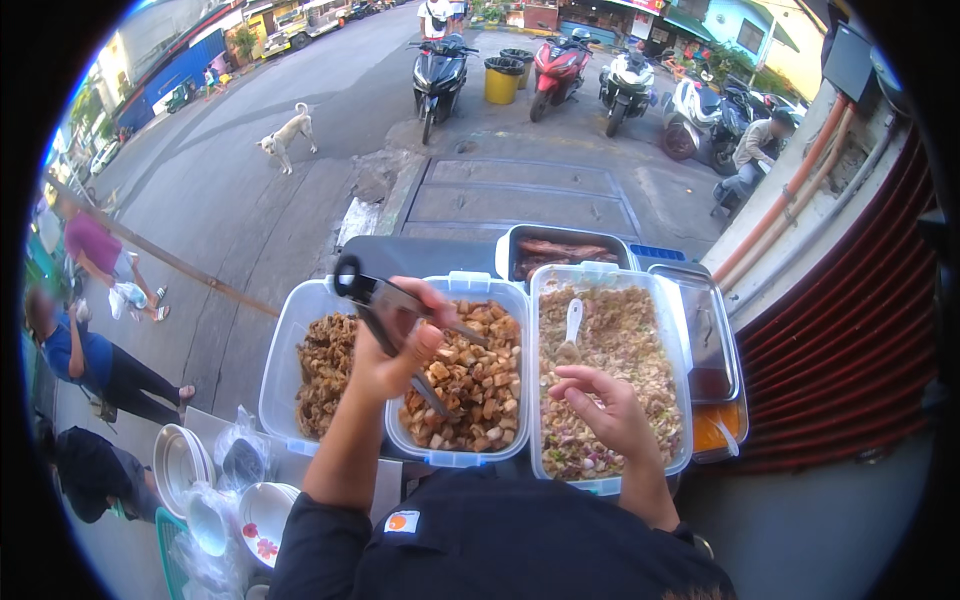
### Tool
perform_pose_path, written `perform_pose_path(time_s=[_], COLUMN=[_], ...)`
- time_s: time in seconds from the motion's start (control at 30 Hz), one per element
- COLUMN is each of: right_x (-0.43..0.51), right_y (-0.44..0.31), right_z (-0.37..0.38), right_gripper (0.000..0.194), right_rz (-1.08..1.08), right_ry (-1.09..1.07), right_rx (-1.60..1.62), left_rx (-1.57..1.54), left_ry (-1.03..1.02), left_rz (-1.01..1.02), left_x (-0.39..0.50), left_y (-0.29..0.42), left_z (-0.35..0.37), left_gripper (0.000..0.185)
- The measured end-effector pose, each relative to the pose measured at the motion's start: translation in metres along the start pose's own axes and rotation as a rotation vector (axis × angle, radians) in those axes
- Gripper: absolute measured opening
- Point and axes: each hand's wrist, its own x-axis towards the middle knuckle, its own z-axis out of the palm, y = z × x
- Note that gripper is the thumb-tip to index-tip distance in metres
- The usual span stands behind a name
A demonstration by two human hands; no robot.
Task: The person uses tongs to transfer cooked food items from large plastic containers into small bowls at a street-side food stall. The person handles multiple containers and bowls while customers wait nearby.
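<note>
My left hand grips a pair of metal tongs with dark handle ends, their arms spread over a clear plastic tub of browned meat cubes. Over the neighbouring tub of finely chopped, pale meat mixture, my right hand hovers with its fingers slightly curled, holding nothing. A white plastic spoon is stuck in that mixture, just beyond the right hand. Another tub on the left contains dark brown fried pieces.
Behind is a container of reddish meat. To the right are a lidded tray and an orange sauce container with a spoon. Bowls and plastic bags stand lower left. People, a dog and parked motorcycles occupy the street.
</note>
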Motion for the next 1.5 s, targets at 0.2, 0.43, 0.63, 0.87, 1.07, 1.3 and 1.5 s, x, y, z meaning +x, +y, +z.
perform_pose_path(time_s=[0.2,0.43,0.63,0.87,1.07,1.3,1.5], right_x=[0.003,0.005,0.004,-0.017,-0.018,-0.011,-0.015], right_y=[0.003,0.010,0.003,0.010,0.013,0.010,0.015], right_z=[-0.002,-0.001,-0.002,-0.013,-0.012,-0.006,-0.010], right_gripper=[0.026,0.024,0.024,0.025,0.025,0.025,0.025], right_rz=[-0.010,0.013,-0.002,0.042,0.070,0.055,0.103], right_ry=[0.043,0.047,0.076,0.175,0.183,0.148,0.145], right_rx=[0.045,0.065,0.049,0.068,0.049,0.013,0.054], left_rx=[0.157,0.213,0.352,0.210,0.036,0.176,0.338], left_ry=[-0.233,-0.206,-0.203,0.015,0.117,-0.059,-0.032], left_rz=[-0.152,-0.233,-0.159,-0.030,0.097,0.092,0.092], left_x=[-0.027,-0.050,-0.048,-0.042,-0.012,0.016,0.014], left_y=[-0.046,-0.099,-0.096,-0.075,-0.038,-0.020,-0.050], left_z=[0.026,0.028,0.029,0.019,-0.008,-0.025,-0.027], left_gripper=[0.050,0.048,0.030,0.029,0.026,0.031,0.052])
